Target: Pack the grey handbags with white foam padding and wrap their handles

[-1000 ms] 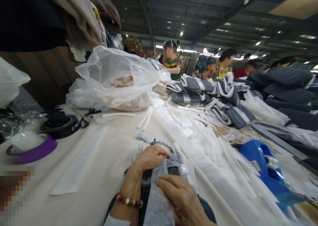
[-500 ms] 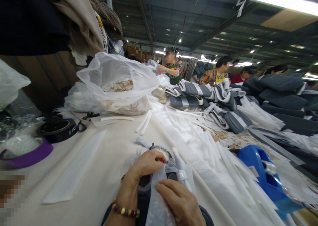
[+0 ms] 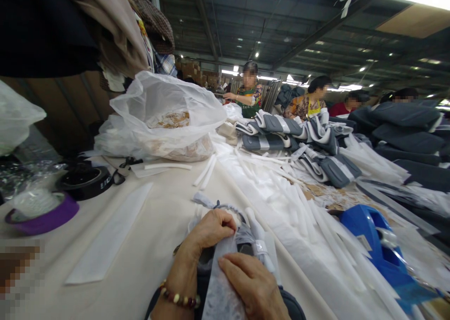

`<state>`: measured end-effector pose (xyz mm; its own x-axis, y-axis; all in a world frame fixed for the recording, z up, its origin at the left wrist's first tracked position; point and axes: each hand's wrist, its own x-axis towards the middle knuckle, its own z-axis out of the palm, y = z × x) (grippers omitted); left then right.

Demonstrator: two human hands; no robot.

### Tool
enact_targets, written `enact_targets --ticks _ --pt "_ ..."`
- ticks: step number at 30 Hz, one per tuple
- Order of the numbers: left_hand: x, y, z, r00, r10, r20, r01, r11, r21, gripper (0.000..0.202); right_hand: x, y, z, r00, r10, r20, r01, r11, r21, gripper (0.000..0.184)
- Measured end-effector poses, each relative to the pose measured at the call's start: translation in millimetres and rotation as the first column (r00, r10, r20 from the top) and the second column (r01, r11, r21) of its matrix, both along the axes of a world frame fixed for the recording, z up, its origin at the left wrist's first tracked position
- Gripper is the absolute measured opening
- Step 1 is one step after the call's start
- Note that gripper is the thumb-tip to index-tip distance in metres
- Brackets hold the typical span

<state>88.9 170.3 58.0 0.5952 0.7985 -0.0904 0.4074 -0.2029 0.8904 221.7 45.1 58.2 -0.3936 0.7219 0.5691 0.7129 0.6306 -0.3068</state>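
Observation:
My left hand [image 3: 213, 227] is closed in a pinch on the upper end of a translucent white strip [image 3: 222, 287], with a bead bracelet [image 3: 179, 298] on the wrist. At the strip's right edge, my right hand [image 3: 255, 282] has its fingers bent together against it; their undersides are hidden. Beneath the strip lies a dark grey padded item [image 3: 293, 306], mostly covered by my hands. A white-wrapped bundle [image 3: 260, 247] bound with clear tape sticks up beside my right hand. Just beyond my left fingers a grey wrapped loop [image 3: 230, 208] shows.
A loose white strip [image 3: 108, 235] lies left on the cream-covered table [image 3: 168, 184]. Beyond are a black tape roll [image 3: 84, 182], a purple roll [image 3: 44, 219] and a large plastic bag [image 3: 168, 104]. Rightward stand a blue tape dispenser [image 3: 369, 235] and folded grey pieces [image 3: 339, 170]. Co-workers [image 3: 249, 93] are behind.
The view has shifted slightly, moving the scene a little to the right. My hands keep nearly the same hold on the strip. A co-worker at the back has lowered an arm.

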Motion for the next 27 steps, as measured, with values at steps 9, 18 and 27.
enact_targets --ticks 9,18,27 --pt "0 -1 2.0 0.999 -0.02 -0.035 0.02 1.0 -0.012 0.034 2 1 -1.4 0.999 0.005 0.036 -0.004 1.0 -0.024 0.024" --pt "0 -2 6.1 0.992 0.008 -0.123 -0.003 0.999 0.042 0.023 1 2 -3.5 0.992 0.028 0.12 -0.044 0.99 0.134 0.029" --pt "6 0 1.3 0.966 0.151 -0.21 -0.136 0.987 0.081 0.033 7 -25 -14.2 0.946 -0.057 0.321 -0.067 0.929 0.364 0.035"
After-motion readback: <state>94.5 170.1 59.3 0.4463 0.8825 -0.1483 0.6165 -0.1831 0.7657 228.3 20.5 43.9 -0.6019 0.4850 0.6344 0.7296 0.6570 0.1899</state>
